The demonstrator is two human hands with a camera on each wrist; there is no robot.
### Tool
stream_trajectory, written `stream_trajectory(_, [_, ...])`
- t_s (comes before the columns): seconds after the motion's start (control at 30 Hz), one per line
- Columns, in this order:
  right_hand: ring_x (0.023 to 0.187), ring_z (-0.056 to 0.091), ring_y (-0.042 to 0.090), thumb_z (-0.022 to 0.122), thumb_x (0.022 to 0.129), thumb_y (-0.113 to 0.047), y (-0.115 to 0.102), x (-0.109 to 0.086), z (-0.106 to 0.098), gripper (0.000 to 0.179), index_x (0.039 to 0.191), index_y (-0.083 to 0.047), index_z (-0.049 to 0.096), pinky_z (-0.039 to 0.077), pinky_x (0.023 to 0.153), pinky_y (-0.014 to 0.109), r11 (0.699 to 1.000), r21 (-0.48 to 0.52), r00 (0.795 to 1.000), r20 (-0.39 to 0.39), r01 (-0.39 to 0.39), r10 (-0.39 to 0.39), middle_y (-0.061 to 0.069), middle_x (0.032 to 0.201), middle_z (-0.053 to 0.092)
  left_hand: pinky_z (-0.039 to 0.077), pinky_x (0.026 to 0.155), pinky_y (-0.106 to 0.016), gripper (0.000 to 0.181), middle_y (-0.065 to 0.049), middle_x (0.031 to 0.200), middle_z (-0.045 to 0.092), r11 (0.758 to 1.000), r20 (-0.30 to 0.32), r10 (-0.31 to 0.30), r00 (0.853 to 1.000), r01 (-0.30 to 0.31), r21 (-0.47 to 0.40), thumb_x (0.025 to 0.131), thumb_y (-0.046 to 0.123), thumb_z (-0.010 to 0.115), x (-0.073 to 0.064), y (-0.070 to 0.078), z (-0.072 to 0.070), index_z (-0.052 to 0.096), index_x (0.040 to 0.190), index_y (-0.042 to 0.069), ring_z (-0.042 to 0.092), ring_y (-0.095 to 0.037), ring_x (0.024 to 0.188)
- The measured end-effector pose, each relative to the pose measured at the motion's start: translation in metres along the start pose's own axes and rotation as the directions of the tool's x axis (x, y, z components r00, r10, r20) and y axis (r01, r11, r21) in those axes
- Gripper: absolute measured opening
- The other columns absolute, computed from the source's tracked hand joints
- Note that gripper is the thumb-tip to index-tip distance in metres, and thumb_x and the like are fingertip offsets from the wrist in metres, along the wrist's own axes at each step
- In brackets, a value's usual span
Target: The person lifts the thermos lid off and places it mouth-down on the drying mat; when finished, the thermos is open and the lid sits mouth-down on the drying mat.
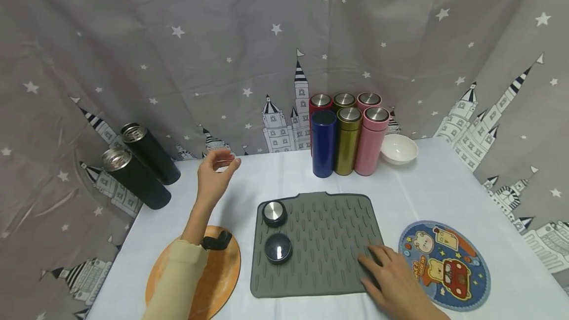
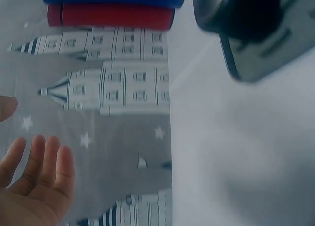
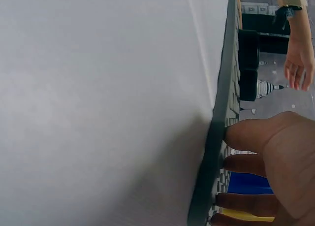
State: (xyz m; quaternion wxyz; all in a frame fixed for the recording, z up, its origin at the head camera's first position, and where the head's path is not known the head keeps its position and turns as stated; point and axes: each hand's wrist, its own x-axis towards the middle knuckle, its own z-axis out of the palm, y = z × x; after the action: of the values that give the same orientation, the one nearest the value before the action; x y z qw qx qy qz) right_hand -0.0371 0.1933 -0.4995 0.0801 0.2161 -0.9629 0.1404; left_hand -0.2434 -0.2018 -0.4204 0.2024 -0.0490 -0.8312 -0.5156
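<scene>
Raised above the table's left part, my left hand [image 1: 215, 174] holds nothing; its fingers bend loosely, with thumb and fingertips apart in the left wrist view. My right hand [image 1: 391, 278] rests its fingertips on the right edge of a grey ribbed drying mat [image 1: 329, 241]. On the mat's left side lie two round black bottle lids: one with a silver top [image 1: 274, 211], the other a glossy dark lid [image 1: 278, 248]. Left of my left hand stand two black thermos bottles [image 1: 153, 157] [image 1: 140, 181] without lids, their steel mouths showing.
Several capped thermos bottles in blue [image 1: 323, 144], gold [image 1: 348, 144], pink [image 1: 371, 147] and red [image 1: 321, 99] stand together at the back. A white bowl [image 1: 399, 149] is beside them. An orange round placemat [image 1: 228, 275] lies under my left forearm, a blue cartoon placemat [image 1: 475, 265] at right.
</scene>
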Motion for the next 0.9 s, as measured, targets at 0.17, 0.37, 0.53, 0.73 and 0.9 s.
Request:
stream_trajectory(0.17, [0.117, 0.055, 0.037, 0.077, 0.085, -0.031, 0.001, 0.000, 0.003, 0.038, 0.117, -0.011, 0.073, 0.049, 0.089, 0.056, 0.999, 0.031, 0.999, 0.021, -0.025, 0.024, 0.016, 0.127, 0.060, 0.050, 0.073, -0.026, 0.036, -0.010, 0.114, 0.065, 0.999, 0.053, 0.013, 0.999, -0.011, -0.030, 0.091, 0.019, 0.074, 0.001, 0.010, 0.018, 0.061, 0.122, 0.006, 0.064, -0.023, 0.103])
stream_trajectory(0.37, [0.114, 0.057, 0.036, 0.077, 0.085, -0.032, 0.000, 0.000, 0.005, 0.038, 0.116, -0.010, 0.073, 0.051, 0.088, 0.054, 0.999, 0.014, 0.999, 0.024, -0.028, 0.028, 0.017, 0.126, 0.060, 0.051, 0.077, -0.032, 0.035, -0.010, 0.114, 0.066, 0.997, 0.121, 0.026, 0.992, -0.017, -0.074, 0.092, 0.020, 0.074, 0.004, 0.019, 0.040, 0.061, 0.122, 0.007, 0.064, -0.022, 0.103])
stream_trajectory(0.53, [0.115, 0.056, 0.035, 0.078, 0.083, -0.031, -0.001, -0.002, 0.006, 0.038, 0.115, -0.011, 0.073, 0.052, 0.088, 0.052, 0.999, 0.003, 0.999, -0.002, -0.042, 0.042, 0.016, 0.126, 0.060, 0.052, 0.078, -0.036, 0.035, -0.008, 0.112, 0.067, 0.994, 0.159, 0.059, 0.986, -0.043, -0.101, 0.091, 0.021, 0.075, 0.007, 0.027, 0.061, 0.061, 0.122, 0.009, 0.064, -0.021, 0.101])
stream_trajectory(0.73, [0.115, 0.056, 0.036, 0.079, 0.083, -0.030, 0.000, -0.003, 0.009, 0.038, 0.115, -0.010, 0.073, 0.052, 0.087, 0.052, 0.999, 0.007, 0.999, -0.028, -0.039, 0.039, 0.017, 0.126, 0.059, 0.055, 0.079, -0.039, 0.039, -0.006, 0.112, 0.067, 0.990, 0.218, 0.092, 0.972, -0.066, -0.125, 0.090, 0.023, 0.075, 0.012, 0.039, 0.088, 0.060, 0.124, 0.010, 0.064, -0.021, 0.103])
stream_trajectory(0.9, [0.113, 0.057, 0.036, 0.080, 0.081, -0.029, 0.001, -0.003, 0.011, 0.038, 0.113, -0.010, 0.073, 0.053, 0.085, 0.052, 1.000, 0.005, 0.998, -0.062, -0.021, 0.021, 0.017, 0.124, 0.060, 0.054, 0.085, -0.043, 0.047, -0.007, 0.118, 0.065, 0.991, 0.249, 0.066, 0.966, -0.034, -0.130, 0.089, 0.026, 0.076, 0.017, 0.042, 0.108, 0.058, 0.129, 0.009, 0.062, -0.029, 0.111])
